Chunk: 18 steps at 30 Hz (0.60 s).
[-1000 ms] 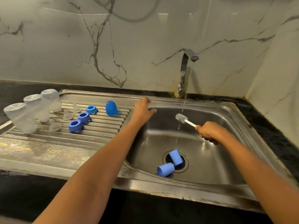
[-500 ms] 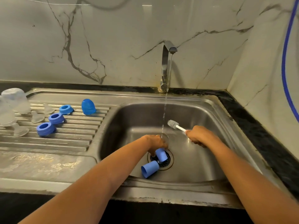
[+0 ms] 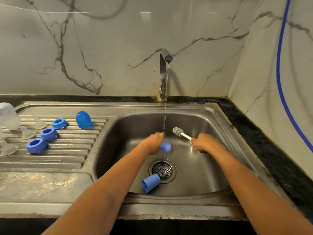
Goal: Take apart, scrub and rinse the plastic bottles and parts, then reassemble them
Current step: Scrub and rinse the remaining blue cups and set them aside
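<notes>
Since half a second ago the left hand [image 3: 155, 141] has come up from the drain [image 3: 162, 170], bringing one blue cap [image 3: 165, 146] with it. It now holds that cap above the basin floor, right where the thin water stream [image 3: 164, 119] from the faucet [image 3: 164, 73] comes down. The hand is motion-blurred, but its fingers are curled around the cap's near end.

The right hand [image 3: 203, 143] is closed in a fist around the white handle of the bottle brush [image 3: 177, 131]. Its bristled head points up and to the left, just to the right of the stream and near the held cap, not touching it.

A second blue cap [image 3: 151, 183] lies on its side on the floor of the sink [image 3: 118, 150], its closed end against the drain's rim and its open mouth facing the near left.

On the ribbed draining board [image 3: 76, 150] to the left sit three blue screw rings [image 3: 48, 133] in a diagonal row, and a blue dome cover [image 3: 83, 119] stands upright behind them. Clear silicone nipples [image 3: 27, 133] stand next to the rings, and a clear bottle [image 3: 8, 117] stands upside down at the left edge of the view. A blue hose [image 3: 281, 82] runs down the right wall.
</notes>
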{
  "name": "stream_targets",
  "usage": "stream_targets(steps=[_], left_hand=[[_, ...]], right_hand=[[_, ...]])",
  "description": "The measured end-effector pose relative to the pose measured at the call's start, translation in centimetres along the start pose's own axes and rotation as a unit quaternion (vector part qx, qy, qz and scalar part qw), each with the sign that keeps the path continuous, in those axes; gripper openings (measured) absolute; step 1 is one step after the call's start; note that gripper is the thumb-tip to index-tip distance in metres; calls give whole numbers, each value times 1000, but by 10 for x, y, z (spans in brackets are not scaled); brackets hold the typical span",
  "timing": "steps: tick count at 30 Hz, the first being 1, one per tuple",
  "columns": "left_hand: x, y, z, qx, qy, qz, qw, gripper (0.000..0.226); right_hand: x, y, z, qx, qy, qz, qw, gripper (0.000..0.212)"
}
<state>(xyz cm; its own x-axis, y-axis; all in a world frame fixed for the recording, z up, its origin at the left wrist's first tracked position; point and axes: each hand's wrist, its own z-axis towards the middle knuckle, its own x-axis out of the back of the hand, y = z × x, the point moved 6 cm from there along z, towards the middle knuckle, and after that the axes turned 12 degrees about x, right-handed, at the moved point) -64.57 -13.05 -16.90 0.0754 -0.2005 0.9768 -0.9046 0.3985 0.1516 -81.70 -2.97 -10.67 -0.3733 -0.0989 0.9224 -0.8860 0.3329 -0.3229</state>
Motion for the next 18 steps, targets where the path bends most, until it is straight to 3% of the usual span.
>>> stream_targets(steps=[3,9,15,18], left_hand=[[32,-8,4,78,57,-163,982,55],[59,-5,3,118,123,-393,904,54],[76,1,0,147,107,-589,788,48],[81,3,-1,145,79,-634,756,47]], right_hand=[[5,3,-2,-6,8,0,1000,41],[14,7,-5,-6,27,8,1000,37],[21,5,-5,-13,40,3,999,45],[30,2,-5,7,79,31,996,43]])
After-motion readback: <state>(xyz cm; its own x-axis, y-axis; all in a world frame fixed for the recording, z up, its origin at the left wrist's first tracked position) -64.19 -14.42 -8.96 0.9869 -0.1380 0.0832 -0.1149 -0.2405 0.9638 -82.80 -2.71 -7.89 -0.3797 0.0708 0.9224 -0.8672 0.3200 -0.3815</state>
